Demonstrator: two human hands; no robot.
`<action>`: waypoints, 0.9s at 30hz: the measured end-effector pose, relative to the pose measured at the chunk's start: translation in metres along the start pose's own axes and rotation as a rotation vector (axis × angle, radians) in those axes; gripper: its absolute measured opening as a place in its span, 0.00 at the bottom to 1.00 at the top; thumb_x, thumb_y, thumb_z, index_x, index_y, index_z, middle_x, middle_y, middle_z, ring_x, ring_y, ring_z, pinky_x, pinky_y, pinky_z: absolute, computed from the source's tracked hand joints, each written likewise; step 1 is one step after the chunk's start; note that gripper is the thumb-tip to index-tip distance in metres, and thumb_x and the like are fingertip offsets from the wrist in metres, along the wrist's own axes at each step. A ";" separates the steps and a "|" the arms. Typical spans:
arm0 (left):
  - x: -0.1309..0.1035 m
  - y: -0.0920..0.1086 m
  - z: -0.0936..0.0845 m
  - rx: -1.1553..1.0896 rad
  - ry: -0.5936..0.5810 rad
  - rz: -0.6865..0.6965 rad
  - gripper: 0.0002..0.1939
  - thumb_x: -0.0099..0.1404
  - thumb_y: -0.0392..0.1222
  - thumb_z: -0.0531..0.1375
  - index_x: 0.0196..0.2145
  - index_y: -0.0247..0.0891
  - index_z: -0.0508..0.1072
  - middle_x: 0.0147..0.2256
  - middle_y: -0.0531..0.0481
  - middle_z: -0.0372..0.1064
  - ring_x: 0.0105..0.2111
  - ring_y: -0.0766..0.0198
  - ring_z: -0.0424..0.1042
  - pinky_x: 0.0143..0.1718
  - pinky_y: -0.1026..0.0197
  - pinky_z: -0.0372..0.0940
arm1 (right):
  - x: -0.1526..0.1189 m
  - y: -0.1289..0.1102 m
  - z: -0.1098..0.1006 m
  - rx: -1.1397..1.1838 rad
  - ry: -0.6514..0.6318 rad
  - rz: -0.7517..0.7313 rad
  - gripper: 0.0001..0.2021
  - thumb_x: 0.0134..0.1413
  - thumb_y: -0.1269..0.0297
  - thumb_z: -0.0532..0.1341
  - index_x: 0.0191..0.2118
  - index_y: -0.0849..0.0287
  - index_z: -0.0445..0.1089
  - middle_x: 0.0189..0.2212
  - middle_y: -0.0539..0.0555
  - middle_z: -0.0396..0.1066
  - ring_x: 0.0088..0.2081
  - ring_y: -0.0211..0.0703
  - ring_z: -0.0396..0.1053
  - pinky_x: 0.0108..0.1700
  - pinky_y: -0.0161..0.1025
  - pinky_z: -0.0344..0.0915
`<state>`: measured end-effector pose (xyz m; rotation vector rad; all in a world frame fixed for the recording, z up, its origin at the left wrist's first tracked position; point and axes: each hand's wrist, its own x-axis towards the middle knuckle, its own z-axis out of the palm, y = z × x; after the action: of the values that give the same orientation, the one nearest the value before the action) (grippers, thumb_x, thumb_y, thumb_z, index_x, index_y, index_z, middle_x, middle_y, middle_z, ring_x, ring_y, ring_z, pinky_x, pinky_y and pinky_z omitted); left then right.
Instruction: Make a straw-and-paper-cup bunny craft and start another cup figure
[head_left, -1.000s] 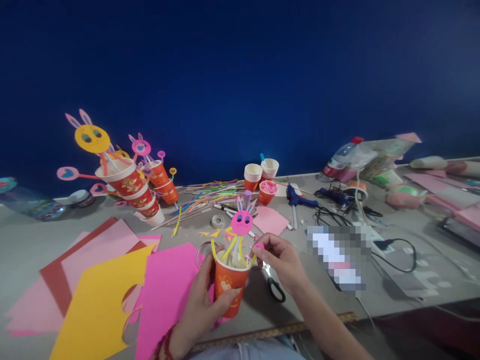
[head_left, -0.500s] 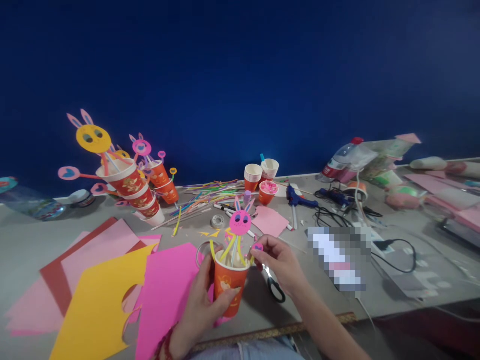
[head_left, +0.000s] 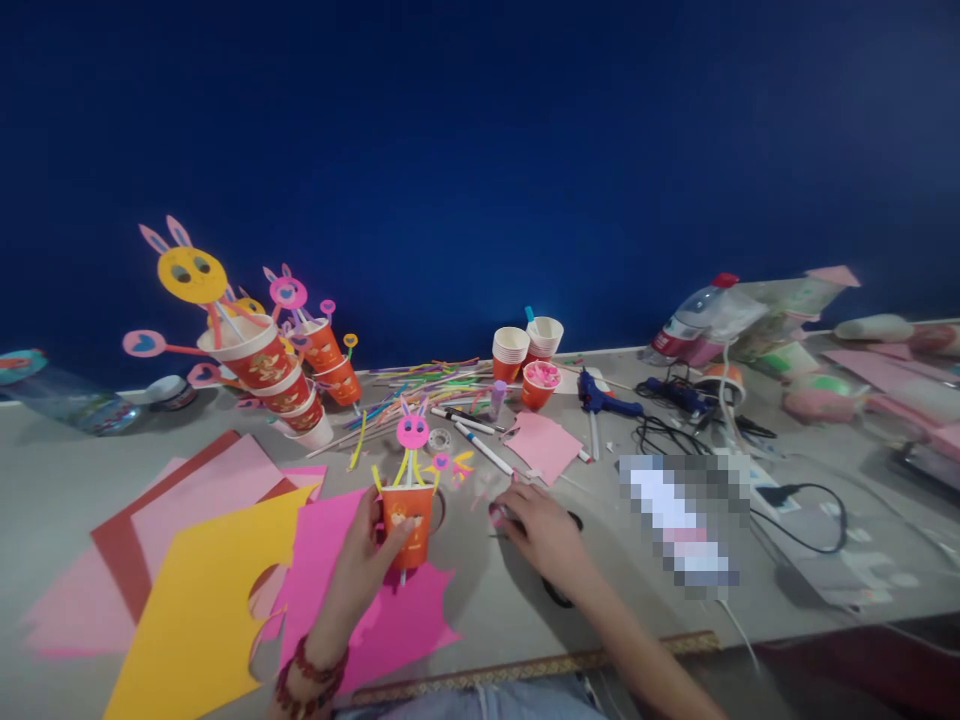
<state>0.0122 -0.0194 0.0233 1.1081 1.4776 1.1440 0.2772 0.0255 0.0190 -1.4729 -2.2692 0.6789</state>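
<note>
My left hand (head_left: pixel 367 560) is wrapped round an orange paper cup (head_left: pixel 407 528), holding it upright above the bright pink sheet. From the cup rises a pink bunny face (head_left: pixel 412 431) with paper ears, on a stick with yellow pipe-cleaner arms. A small pink disc with a heart (head_left: pixel 441 462) sits at the end of the right-hand yellow arm. My right hand (head_left: pixel 540 530) is low over the table, fingers drawn together at another small pink paper disc (head_left: pixel 496 515). Black-handled scissors (head_left: pixel 559 597) lie partly hidden under that hand.
Stacked cups with bunny figures (head_left: pixel 259 365) stand at left. Coloured paper sheets (head_left: pixel 191 590) spread at front left. Pipe cleaners (head_left: pixel 427 395), markers (head_left: pixel 480 445) and a tape roll (head_left: pixel 439 440) lie in the middle. A blue glue gun (head_left: pixel 607 400), cables and a power strip (head_left: pixel 780 510) are at right.
My left hand has carried the cup leftward and away from me. My right hand has let go of the heart disc, now on the yellow arm, and come down to the table.
</note>
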 end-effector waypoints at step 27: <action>0.009 -0.010 0.003 0.623 0.132 0.167 0.32 0.72 0.57 0.51 0.67 0.41 0.54 0.51 0.40 0.74 0.46 0.48 0.76 0.45 0.48 0.69 | 0.009 -0.007 0.002 0.848 0.040 0.175 0.13 0.54 0.53 0.68 0.33 0.58 0.71 0.27 0.50 0.74 0.29 0.42 0.71 0.31 0.37 0.66</action>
<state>0.0123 -0.0117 0.0115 1.6237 1.9447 0.8936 0.2674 0.0315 0.0212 -1.2129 -1.4924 1.4156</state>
